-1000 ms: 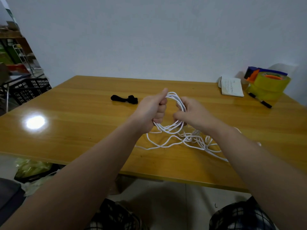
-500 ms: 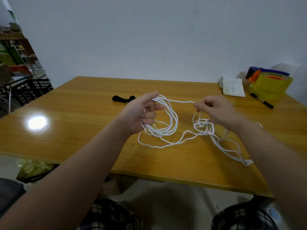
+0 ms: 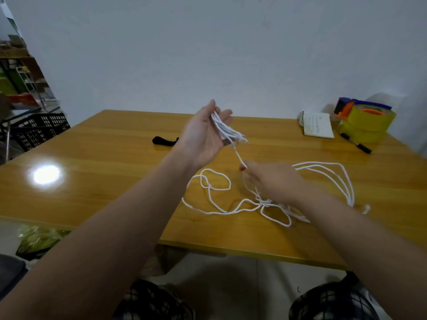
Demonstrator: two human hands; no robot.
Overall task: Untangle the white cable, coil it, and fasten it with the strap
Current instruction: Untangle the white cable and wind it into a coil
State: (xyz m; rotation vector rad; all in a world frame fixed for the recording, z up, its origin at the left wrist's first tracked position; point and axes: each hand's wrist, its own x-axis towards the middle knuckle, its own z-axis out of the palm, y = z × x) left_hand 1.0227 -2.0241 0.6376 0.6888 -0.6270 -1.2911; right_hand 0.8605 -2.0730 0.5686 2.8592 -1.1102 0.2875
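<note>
Cannot see the right end of the strap (image 3: 163, 141), behind the left hand (image 3: 203, 137). Cannot follow the cable (image 3: 219, 212) where it passes under the right hand (image 3: 272, 183), nor count the blurred strands in the left palm. Cannot read the writing on the notebook (image 3: 317, 125): too small. Cannot see the whole crate (image 3: 37, 128), cut by the left edge.

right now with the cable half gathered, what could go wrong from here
The right hand pinches a strand of the white cable running up to the left hand; pulling it may tighten the tangle on the table. The loops spread on the right may snag as they drag in.
</note>
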